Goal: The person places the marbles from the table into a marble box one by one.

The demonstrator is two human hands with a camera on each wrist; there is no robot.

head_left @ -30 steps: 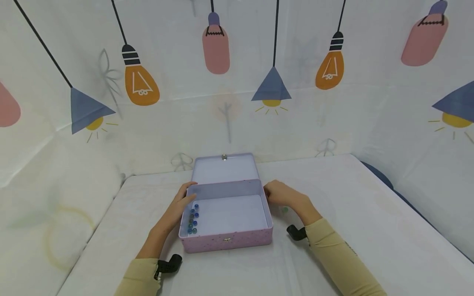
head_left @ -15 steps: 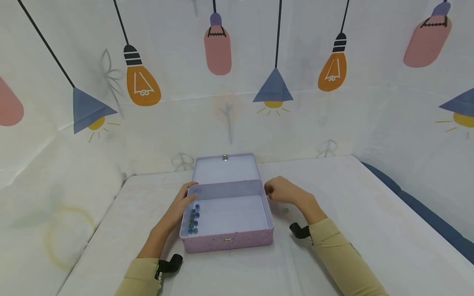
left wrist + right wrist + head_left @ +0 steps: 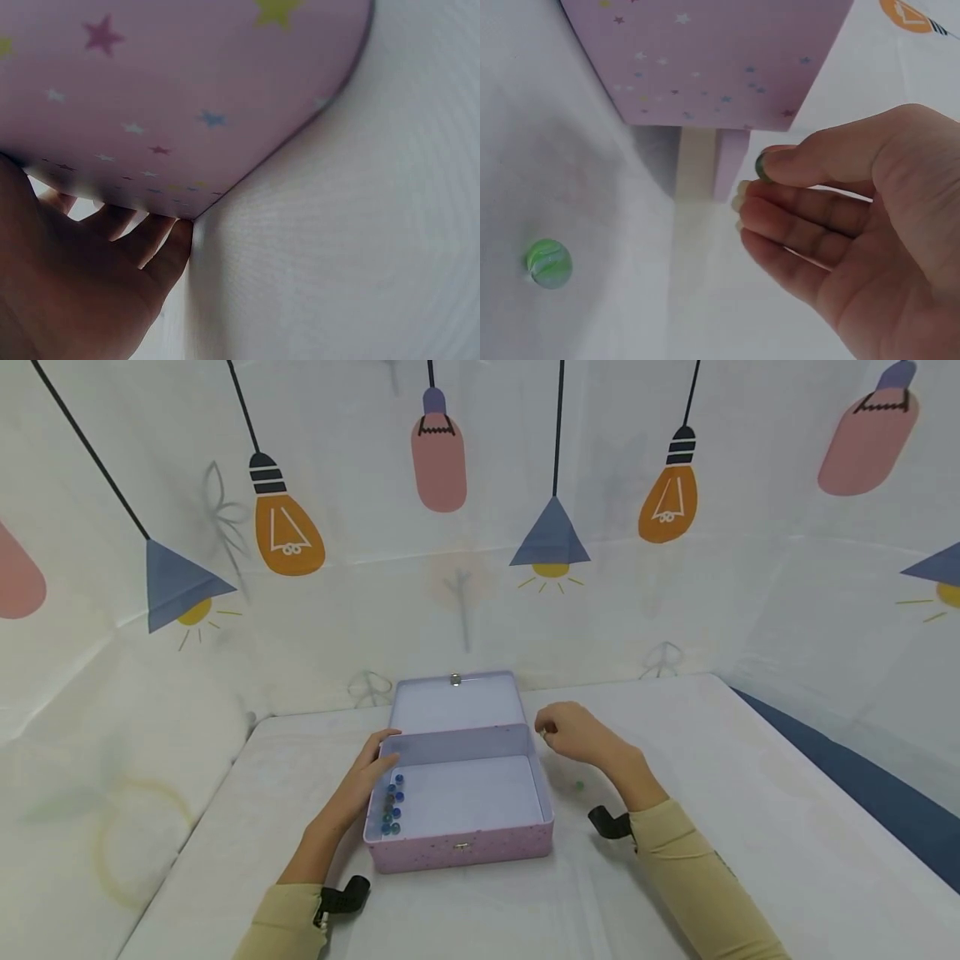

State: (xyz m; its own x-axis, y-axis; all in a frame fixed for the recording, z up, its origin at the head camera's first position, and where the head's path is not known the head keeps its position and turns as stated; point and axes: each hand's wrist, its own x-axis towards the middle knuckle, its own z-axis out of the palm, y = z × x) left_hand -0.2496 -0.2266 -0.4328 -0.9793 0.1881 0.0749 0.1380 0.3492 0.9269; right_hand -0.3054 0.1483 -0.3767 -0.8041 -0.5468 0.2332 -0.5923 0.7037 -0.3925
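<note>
A pink metal box with printed stars stands with its lid folded back. My left hand grips its left wall, thumb over the rim and fingers along the outside; the left wrist view shows those fingers against the starred side. Several blue and greenish marbles lie inside along the left wall. My right hand is raised just beyond the right wall. In the right wrist view its thumb and finger pinch a dark green marble. A clear marble with green swirls lies outside, right of the box.
A white cloth covers the table. Behind it hangs a white curtain printed with lamps and bulbs. Dark blue fabric shows past the table's right edge. A small clasp sits on the lid's edge.
My right hand has risen from low beside the box's right wall to about rim height, with the marble between its fingers. The left hand and the box stay in place.
</note>
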